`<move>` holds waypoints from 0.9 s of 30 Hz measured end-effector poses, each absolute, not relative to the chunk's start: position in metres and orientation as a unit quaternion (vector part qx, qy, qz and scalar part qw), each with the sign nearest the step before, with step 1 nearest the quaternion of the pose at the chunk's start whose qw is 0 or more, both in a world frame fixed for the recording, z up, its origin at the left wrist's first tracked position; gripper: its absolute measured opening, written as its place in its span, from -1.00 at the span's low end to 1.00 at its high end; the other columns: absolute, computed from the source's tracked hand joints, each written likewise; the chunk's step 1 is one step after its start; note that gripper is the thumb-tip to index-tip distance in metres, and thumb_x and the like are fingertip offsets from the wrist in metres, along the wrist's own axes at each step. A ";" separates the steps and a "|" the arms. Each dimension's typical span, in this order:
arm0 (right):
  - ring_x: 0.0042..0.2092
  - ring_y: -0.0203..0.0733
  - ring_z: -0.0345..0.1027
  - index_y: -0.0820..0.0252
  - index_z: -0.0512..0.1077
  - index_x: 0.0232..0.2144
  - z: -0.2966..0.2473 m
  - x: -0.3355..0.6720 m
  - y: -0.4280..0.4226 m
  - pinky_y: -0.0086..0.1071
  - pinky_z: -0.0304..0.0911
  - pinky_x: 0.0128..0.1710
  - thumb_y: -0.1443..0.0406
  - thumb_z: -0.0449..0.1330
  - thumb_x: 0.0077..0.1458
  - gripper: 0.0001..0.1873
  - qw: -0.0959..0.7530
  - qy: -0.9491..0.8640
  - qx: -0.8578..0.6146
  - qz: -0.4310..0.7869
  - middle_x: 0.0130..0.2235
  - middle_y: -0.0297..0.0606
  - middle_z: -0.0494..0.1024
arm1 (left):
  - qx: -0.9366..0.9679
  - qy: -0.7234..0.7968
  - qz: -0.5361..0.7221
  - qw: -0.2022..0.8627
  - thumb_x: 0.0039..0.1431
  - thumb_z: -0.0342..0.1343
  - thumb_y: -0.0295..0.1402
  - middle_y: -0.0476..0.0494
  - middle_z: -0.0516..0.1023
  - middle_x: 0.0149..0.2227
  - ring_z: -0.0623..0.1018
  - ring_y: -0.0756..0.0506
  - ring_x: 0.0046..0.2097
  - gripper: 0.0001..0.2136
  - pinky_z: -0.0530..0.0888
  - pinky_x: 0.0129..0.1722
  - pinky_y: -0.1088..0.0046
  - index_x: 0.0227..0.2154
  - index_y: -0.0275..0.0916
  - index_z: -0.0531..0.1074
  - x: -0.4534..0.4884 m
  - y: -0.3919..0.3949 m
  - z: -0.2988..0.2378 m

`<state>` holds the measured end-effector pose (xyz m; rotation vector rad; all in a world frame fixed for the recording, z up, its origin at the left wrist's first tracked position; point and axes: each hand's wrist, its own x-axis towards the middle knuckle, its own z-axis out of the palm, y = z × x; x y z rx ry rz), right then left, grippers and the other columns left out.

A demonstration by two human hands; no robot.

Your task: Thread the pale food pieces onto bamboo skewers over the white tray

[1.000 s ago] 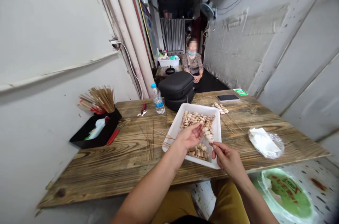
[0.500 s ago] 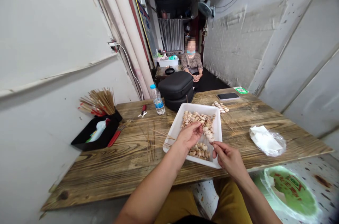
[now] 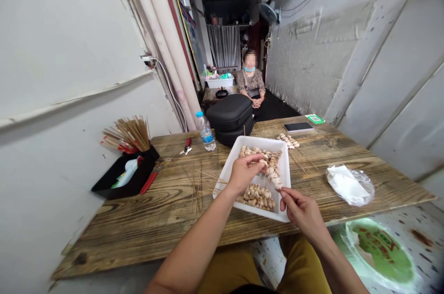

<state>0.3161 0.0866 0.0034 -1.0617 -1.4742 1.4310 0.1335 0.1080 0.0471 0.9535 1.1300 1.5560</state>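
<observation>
A white rectangular tray [image 3: 230, 164] lies on the wooden table [image 3: 166, 210], holding pale mushroom-like pieces, loose and on skewers. My right hand [image 3: 301, 209] pinches the near end of a loaded skewer [image 3: 272, 174] that slants up over the tray. My left hand [image 3: 244, 171] is over the tray's middle, its fingertips pinched on a pale piece [image 3: 263, 162] at the skewer's far end. A pile of pieces [image 3: 256, 196] lies in the tray's near part, more at its far end.
Bare bamboo skewers [image 3: 197, 183] lie left of the tray. A black box [image 3: 120, 174] with sticks stands far left. A water bottle [image 3: 206, 131], black case [image 3: 231, 118], phone [image 3: 298, 127] and a filled skewer [image 3: 287, 141] lie behind. A plastic bag [image 3: 349, 184] lies right. A person sits beyond.
My left hand has moved up and away along the skewer, from the tray's middle toward its far end. My right hand has barely shifted.
</observation>
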 end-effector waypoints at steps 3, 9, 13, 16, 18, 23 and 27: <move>-0.69 -0.43 0.00 0.28 0.48 -0.22 0.005 0.316 0.086 -0.48 -0.11 -0.73 -0.06 0.21 -0.04 -0.46 0.402 -0.577 -0.420 0.573 -0.61 -0.35 0.37 | 0.453 0.476 0.620 0.429 -0.18 0.33 -0.38 -0.14 0.59 -0.27 0.57 -0.03 -0.32 -0.65 0.50 -0.24 0.46 -0.23 -0.29 0.55 0.129 0.108 0.047; -0.70 -0.44 -0.03 0.26 0.49 -0.21 0.013 0.315 0.081 -0.49 -0.13 -0.74 -0.06 0.23 -0.06 -0.46 0.408 -0.561 -0.415 0.589 -0.61 -0.35 0.36 | 0.467 0.422 0.636 0.446 -0.14 0.32 -0.35 -0.18 0.60 -0.23 0.57 -0.05 -0.23 -0.61 0.50 -0.16 0.43 -0.16 -0.26 0.52 0.127 0.109 0.047; -0.70 -0.44 -0.02 0.25 0.50 -0.24 0.016 0.316 0.078 -0.49 -0.13 -0.74 -0.05 0.23 -0.05 -0.49 0.404 -0.563 -0.408 0.595 -0.60 -0.34 0.36 | 0.459 0.410 0.648 0.449 -0.14 0.32 -0.35 -0.19 0.61 -0.23 0.58 -0.08 -0.19 -0.62 0.50 -0.16 0.41 -0.17 -0.27 0.53 0.127 0.109 0.046; -0.70 -0.45 -0.02 0.26 0.50 -0.23 0.016 0.316 0.077 -0.49 -0.12 -0.74 -0.05 0.23 -0.05 -0.49 0.402 -0.557 -0.411 0.599 -0.60 -0.34 0.36 | 0.467 0.406 0.654 0.435 -0.13 0.32 -0.37 -0.19 0.61 -0.22 0.57 -0.09 -0.16 -0.64 0.49 -0.13 0.42 -0.18 -0.26 0.53 0.127 0.109 0.047; -0.70 -0.45 -0.02 0.26 0.49 -0.22 0.016 0.317 0.077 -0.49 -0.12 -0.74 -0.04 0.24 -0.06 -0.48 0.404 -0.553 -0.413 0.601 -0.60 -0.34 0.36 | 0.476 0.408 0.654 0.423 -0.11 0.31 -0.38 -0.19 0.61 -0.21 0.58 -0.08 -0.16 -0.65 0.49 -0.12 0.42 -0.18 -0.26 0.53 0.126 0.109 0.047; -0.69 -0.45 -0.01 0.25 0.48 -0.21 0.015 0.318 0.075 -0.49 -0.11 -0.73 -0.04 0.23 -0.04 -0.49 0.400 -0.552 -0.416 0.601 -0.59 -0.35 0.36 | 0.489 0.435 0.643 0.397 -0.08 0.28 -0.41 -0.17 0.61 -0.20 0.58 -0.09 -0.15 -0.68 0.48 -0.08 0.42 -0.17 -0.23 0.54 0.126 0.107 0.048; -0.69 -0.44 -0.03 0.24 0.48 -0.22 0.014 0.319 0.077 -0.49 -0.11 -0.73 -0.05 0.22 -0.04 -0.50 0.402 -0.560 -0.416 0.593 -0.59 -0.35 0.36 | 0.508 0.453 0.631 0.373 -0.09 0.28 -0.44 -0.15 0.60 -0.18 0.57 -0.10 -0.14 -0.69 0.46 -0.04 0.39 -0.20 -0.20 0.56 0.125 0.104 0.052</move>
